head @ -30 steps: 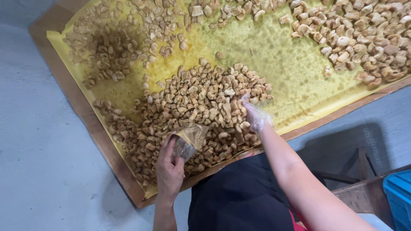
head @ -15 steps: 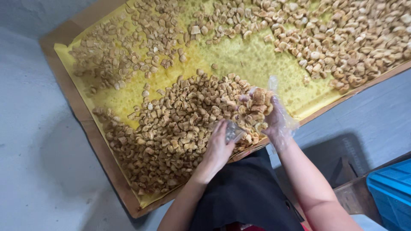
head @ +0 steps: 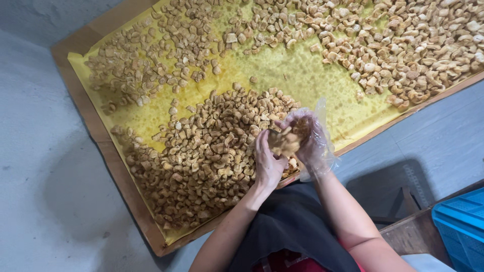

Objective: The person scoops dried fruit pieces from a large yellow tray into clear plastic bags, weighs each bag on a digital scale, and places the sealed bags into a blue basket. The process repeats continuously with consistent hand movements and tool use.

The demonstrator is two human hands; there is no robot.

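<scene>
A grey concrete floor [head: 45, 166] lies under a big sheet of brown cardboard [head: 83, 108], and on that sits the oil-stained yellow paper [head: 297, 70] that I'll place everything against. At the paper's near edge I hold a small clear plastic bag [head: 282, 142], its mouth up and already partly filled with fried snack pieces. My left hand [head: 267, 163] is bare and clenched around the bag's side and bottom; my right hand [head: 307, 138], in a loose clear plastic glove, is cupped around a scoop of pieces right over the bag's opening, touching it. Just beside the bag, toward the paper's middle, is the dense heap of pieces [head: 201, 156] I draw from. Thinner scatters [head: 403, 45] lie along the paper's far side. Off the paper's near corner stand a wooden bench [head: 416, 234] and a blue crate [head: 461, 226]. To do this well, I judge I should keep the bag's mouth wide and directly over the heap, so strays fall back on the paper.
</scene>
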